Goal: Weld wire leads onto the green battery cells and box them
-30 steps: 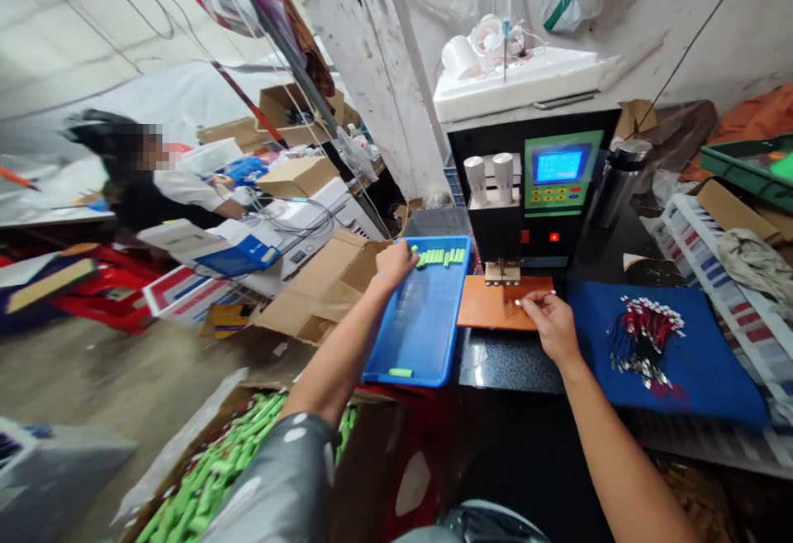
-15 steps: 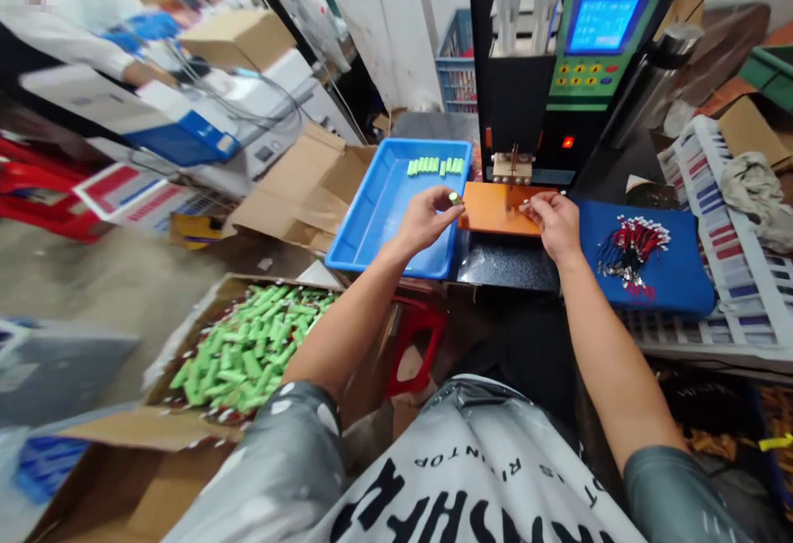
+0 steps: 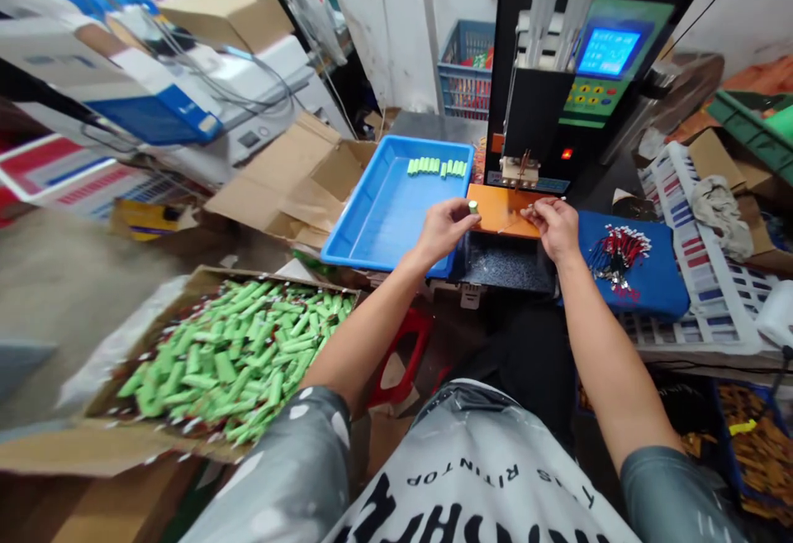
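My left hand (image 3: pixel 447 227) is closed, pinching a green battery cell (image 3: pixel 473 207) upright between thumb and fingers at the left end of the orange plate (image 3: pixel 496 214). Over the plate's right side, my right hand (image 3: pixel 556 227) is closed in a pinch on a thin wire lead (image 3: pixel 529 207), mostly hidden by the fingers; a small white tip shows above the knuckles. Just behind the plate is the spot welder's electrode head (image 3: pixel 519 171). A blue tray (image 3: pixel 384 225) to the left bears several green cells (image 3: pixel 424 165) in a row at its back.
On a blue cloth (image 3: pixel 666 278) at right lies a bundle of red and black wires (image 3: pixel 623 250) with white connectors. An open carton at lower left is heaped with green wrapped cells (image 3: pixel 241 353). The black welder (image 3: pixel 538 113) with a lit screen rises behind the plate.
The view has shifted left and down. My left hand has brought the cell further over the orange plate, nearer my right hand. The right hand keeps its pinch.
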A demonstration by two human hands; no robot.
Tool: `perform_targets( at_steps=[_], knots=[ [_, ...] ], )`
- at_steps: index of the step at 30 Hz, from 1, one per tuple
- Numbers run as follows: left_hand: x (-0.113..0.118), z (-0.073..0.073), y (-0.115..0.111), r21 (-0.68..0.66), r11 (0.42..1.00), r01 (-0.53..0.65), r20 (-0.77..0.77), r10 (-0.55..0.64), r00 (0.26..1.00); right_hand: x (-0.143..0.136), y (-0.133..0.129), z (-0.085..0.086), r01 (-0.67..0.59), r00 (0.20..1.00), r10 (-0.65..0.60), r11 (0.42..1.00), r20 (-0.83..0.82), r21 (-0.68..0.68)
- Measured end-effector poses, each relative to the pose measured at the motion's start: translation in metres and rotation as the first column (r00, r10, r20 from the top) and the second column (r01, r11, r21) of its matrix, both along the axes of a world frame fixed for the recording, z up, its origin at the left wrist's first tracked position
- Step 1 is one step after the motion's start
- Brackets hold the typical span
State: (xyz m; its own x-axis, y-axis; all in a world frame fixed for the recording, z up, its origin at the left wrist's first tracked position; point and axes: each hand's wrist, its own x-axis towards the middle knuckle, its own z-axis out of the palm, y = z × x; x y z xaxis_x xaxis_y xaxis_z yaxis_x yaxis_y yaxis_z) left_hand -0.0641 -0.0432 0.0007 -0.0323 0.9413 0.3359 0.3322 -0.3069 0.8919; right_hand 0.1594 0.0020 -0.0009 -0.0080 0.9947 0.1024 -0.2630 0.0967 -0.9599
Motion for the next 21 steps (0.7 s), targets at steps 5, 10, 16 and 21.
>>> perform_targets(
  at_steps=[5, 10, 16, 21],
  knots=[
    [0.011, 0.004, 0.008, -0.028, 0.999, -0.031, -0.017, 0.031, 0.999, 0.0, -0.001, 0.001, 0.003, 1.0, -0.003, 1.0, 0.02, -0.023],
    [0.019, 0.009, 0.019, -0.044, 0.999, -0.022, -0.021, 0.021, 1.0, 0.0, -0.002, -0.004, 0.05, 0.998, -0.049, 0.998, 0.034, -0.023],
    [0.033, 0.009, 0.036, -0.105, 0.988, 0.113, -0.01, -0.115, 0.993, -0.001, -0.005, -0.005, 0.089, 0.996, -0.089, 0.996, 0.021, -0.011],
    [0.045, 0.007, 0.05, -0.174, 0.962, 0.21, 0.011, -0.211, 0.977, -0.005, -0.005, 0.002, 0.095, 0.992, -0.093, 0.995, 0.086, -0.017]
  ],
)
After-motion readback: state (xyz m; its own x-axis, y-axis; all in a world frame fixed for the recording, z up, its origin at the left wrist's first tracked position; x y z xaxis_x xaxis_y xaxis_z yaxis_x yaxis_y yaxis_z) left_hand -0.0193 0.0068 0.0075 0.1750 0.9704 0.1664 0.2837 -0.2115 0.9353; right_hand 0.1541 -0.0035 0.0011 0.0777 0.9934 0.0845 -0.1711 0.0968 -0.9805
